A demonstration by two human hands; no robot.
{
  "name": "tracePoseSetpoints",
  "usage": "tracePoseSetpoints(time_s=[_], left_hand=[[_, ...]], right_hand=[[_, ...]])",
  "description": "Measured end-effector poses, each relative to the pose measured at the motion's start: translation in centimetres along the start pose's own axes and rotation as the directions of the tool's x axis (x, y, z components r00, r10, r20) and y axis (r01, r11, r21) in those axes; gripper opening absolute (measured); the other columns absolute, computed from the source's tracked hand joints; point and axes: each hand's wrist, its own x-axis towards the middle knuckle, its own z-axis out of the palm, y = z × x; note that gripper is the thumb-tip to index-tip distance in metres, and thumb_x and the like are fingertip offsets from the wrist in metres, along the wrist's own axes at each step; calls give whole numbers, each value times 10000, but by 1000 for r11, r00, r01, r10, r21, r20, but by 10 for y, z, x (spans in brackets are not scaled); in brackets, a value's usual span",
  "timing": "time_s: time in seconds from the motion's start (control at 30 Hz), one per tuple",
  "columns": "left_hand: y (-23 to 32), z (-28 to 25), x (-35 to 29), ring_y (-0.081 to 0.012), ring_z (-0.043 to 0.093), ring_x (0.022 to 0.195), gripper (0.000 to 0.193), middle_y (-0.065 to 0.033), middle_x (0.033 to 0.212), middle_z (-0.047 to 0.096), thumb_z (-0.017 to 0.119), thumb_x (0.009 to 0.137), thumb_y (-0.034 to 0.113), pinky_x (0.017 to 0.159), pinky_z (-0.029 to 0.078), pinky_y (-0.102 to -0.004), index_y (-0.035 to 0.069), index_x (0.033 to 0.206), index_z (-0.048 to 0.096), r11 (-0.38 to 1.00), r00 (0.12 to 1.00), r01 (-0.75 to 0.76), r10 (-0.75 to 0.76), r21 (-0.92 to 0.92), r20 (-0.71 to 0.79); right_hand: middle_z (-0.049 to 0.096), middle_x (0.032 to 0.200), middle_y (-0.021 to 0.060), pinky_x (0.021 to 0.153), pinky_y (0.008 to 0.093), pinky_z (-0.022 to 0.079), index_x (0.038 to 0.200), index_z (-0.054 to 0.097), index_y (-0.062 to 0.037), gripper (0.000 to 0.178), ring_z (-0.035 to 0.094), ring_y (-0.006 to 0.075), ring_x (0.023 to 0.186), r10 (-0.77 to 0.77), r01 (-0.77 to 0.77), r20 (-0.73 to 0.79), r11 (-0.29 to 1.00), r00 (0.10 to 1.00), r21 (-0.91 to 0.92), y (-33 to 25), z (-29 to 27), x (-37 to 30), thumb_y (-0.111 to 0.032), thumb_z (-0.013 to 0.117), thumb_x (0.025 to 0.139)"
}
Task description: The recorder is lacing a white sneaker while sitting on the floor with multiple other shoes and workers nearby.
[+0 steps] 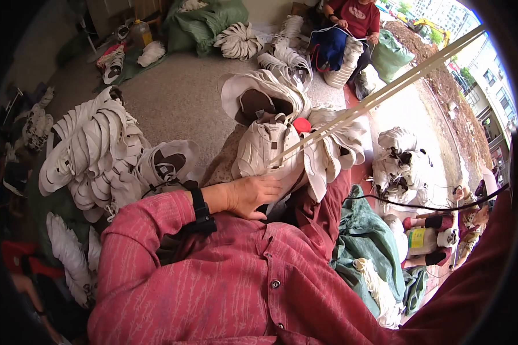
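A white shoe upper (262, 144) rests in front of my lap, its toe pointing away from me. My left hand (250, 195), with a black band at the wrist, grips its near edge between fingers and thumb. From that spot a long pair of cream shoelaces (380, 95) runs taut up to the far right, leaving the picture's bright part at the rim. My right hand is out of sight; only the dark red right sleeve (472, 287) shows. Beyond the upper lie nested white uppers (279, 92), a red round object (301, 125) and more uppers (339, 138) to its right.
Stacked uppers (92, 144) fill the left side. A co-worker (357, 17) sits at the far side handling laces and uppers. Green sacks (204, 26) stand at the back. A green cloth (362, 247) with loose laces (380, 290) lies right, under a black cable (408, 204). More people sit far right.
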Motion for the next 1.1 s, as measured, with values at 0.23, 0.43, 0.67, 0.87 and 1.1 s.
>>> tracePoseSetpoints(time_s=[0.23,0.43,0.67,0.87,1.1], left_hand=[[16,-8,1,-321,557,1212,298,-156,1180,638,752,729,221,1094,377,-491,27,930,650,996,979,-52,37,-68,-203],[28,-27,11,-328,580,1177,284,-155,1185,638,758,722,169,1040,441,-444,24,946,663,997,940,13,-36,-70,-339],[27,-17,54,-268,589,1123,789,-175,1371,516,725,838,154,864,520,-319,39,1489,295,890,699,342,-455,-301,-551],[43,-42,60,-128,558,781,191,-45,879,598,539,996,178,713,464,-295,17,950,630,659,971,108,-231,-745,-64],[81,-136,-21,-240,629,801,334,-113,809,633,488,1017,291,783,503,-362,13,913,640,234,844,-11,-520,-972,-134]], right_hand=[[653,1005,153,739,305,502,1092,594,34,181,633,211,830,-55,65,-52,973,997,222,-44,-23,-15,-67,515,965],[648,1040,165,796,301,499,1118,582,39,193,633,216,881,-102,138,-110,904,989,404,-73,-40,-29,-58,492,977],[642,1081,178,863,297,496,1148,569,44,208,633,221,940,-127,203,-171,802,977,562,-116,-32,-43,-46,467,990],[637,1117,190,920,293,493,1174,557,48,223,633,226,991,-100,211,-201,715,975,667,-151,-43,-32,-36,444,1002],[636,1115,186,937,293,503,1161,557,52,211,630,220,979,-211,449,-451,723,867,525,-117,-104,2,-6,437,998]])
